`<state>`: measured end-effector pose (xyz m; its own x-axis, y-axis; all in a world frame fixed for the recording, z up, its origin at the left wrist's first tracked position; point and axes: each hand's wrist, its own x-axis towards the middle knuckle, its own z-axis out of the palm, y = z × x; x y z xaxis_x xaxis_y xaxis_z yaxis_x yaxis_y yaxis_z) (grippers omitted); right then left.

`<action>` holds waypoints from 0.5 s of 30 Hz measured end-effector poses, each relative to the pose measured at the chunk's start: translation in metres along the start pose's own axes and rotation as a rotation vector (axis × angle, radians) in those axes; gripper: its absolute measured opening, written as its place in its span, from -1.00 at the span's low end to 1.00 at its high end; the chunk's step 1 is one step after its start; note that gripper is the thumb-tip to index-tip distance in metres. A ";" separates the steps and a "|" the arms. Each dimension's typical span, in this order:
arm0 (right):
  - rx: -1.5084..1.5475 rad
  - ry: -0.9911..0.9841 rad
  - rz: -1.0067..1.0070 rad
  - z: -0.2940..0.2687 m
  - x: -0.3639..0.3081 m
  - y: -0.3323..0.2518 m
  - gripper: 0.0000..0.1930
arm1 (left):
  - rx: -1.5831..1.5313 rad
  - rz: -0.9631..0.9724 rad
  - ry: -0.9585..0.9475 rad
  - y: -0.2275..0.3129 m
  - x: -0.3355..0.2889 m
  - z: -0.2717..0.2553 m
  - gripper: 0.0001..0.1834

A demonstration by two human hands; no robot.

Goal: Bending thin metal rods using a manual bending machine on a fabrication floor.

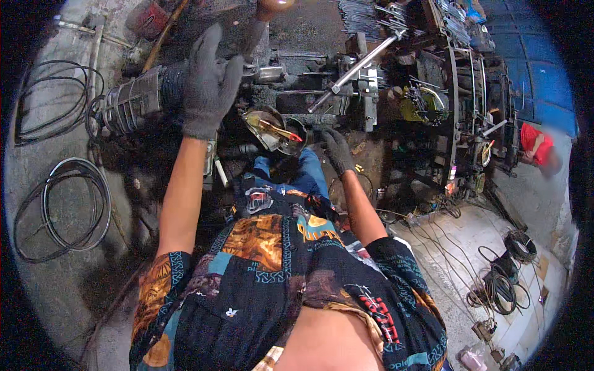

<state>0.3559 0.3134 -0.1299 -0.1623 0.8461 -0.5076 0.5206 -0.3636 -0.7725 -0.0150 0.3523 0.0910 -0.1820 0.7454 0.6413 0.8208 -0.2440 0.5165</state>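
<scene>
My left hand point(212, 86) wears a dark grey glove and is raised over the left end of a machine, beside its motor-like ribbed housing point(133, 102). Its fingers stretch out with the thumb apart, and nothing shows in it. Lower and to the right, my right hand point(337, 151), gloved too, hangs by the machine's near edge with its fingers extended and no thing visible in them. Between the hands, a metal pan point(257, 117) holds a brush-like tool point(281, 131) with a red tip. A long bright metal bar handle point(356, 71) slants across the machine to the right.
Coiled black cables point(68, 207) hang or lie at the left. Bundles of thin metal rods point(359, 18) lie at the far side. A yellow-green container point(421, 105) with metal pieces stands right of the machine. Cables cross the pale floor point(433, 241). A person in red point(537, 145) is far right.
</scene>
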 end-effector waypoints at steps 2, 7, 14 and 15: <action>0.008 -0.031 0.042 -0.008 0.010 0.024 -0.56 | 0.107 -0.144 -0.076 -0.035 -0.064 -0.004 -0.47; -0.105 -0.083 -0.090 -0.017 0.035 0.060 -0.60 | 0.266 -0.625 -0.355 -0.065 -0.245 -0.025 -0.54; -0.219 0.045 -0.324 -0.055 0.076 0.017 -0.59 | 0.466 -1.390 -0.754 -0.092 -0.500 0.031 -0.58; -0.232 0.029 -0.301 -0.057 0.087 0.007 -0.59 | 0.446 -1.376 -0.713 -0.106 -0.529 0.044 -0.58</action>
<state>0.3932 0.4068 -0.1578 -0.3151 0.9134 -0.2578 0.6294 -0.0022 -0.7770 0.0179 0.0112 -0.3273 -0.7054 0.3884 -0.5929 0.3629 0.9164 0.1685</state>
